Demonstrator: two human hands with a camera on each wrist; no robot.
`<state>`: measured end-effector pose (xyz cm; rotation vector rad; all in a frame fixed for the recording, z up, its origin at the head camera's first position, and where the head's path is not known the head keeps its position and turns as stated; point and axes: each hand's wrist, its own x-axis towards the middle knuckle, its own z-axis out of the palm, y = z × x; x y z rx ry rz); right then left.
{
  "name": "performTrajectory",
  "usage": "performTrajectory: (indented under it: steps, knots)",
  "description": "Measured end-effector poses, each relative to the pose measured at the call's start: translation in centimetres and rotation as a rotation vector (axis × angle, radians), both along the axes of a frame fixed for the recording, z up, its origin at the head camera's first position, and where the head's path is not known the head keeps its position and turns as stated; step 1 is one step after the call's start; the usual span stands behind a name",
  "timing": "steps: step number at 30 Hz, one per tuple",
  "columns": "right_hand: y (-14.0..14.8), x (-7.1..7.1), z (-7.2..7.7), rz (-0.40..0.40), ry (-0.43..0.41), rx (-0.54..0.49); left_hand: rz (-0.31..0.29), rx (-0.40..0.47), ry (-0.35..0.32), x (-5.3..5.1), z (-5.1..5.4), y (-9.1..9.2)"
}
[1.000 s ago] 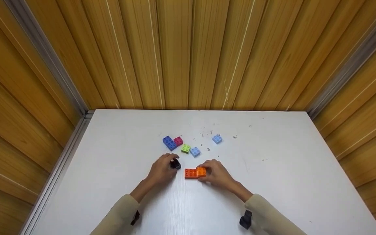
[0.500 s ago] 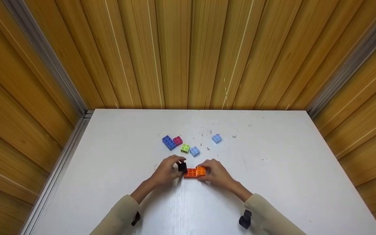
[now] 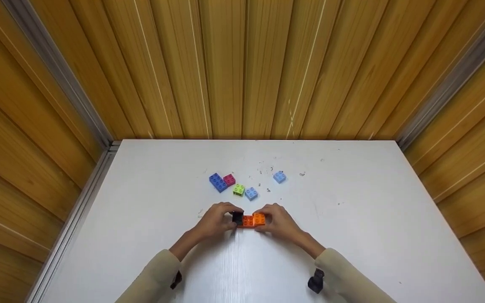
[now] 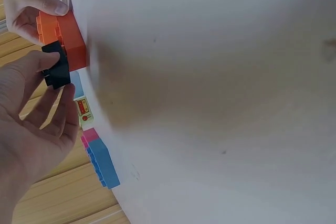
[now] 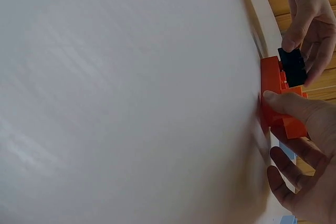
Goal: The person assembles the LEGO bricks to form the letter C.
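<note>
A black brick [image 3: 237, 218] is pinched by my left hand [image 3: 216, 219] over the left end of a long red-orange brick [image 3: 248, 221]. In the left wrist view the black brick [image 4: 56, 65] sits against the studded side of the red-orange brick [image 4: 74, 43], slightly tilted; whether it is fully seated I cannot tell. On the right end of the long brick is an orange brick [image 3: 259, 219]. My right hand [image 3: 281, 222] grips that end, its thumb on the long brick's side in the right wrist view [image 5: 270, 77].
Beyond the hands on the white table [image 3: 352, 189] lie a dark blue brick [image 3: 218, 182], a magenta brick [image 3: 229, 179], a lime brick [image 3: 238, 190] and a light blue brick [image 3: 251, 193]. Another light blue brick [image 3: 279, 176] lies farther right. Wood-patterned walls [image 3: 225, 71] stand behind.
My left hand has moved right with the black brick, from beside the red-orange brick onto its left end. My right hand has stayed at the orange end.
</note>
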<state>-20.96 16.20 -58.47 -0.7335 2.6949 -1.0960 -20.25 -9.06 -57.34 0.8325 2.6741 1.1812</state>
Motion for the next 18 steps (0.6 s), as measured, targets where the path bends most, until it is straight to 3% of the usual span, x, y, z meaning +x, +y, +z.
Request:
performTrajectory:
  steps: [6,14,18]
  knots:
    - [0.1,-0.09,-0.12,0.004,-0.001,0.004,0.017,-0.018,0.047,-0.2,-0.1,-0.04]
    - [0.11,-0.12,-0.18,-0.003,-0.017,-0.001,0.04,-0.055,-0.016,-0.26,0.32,0.09]
    - [0.03,-0.16,-0.18,-0.002,-0.021,-0.005,0.048,-0.077,-0.017,-0.37,0.35,0.03]
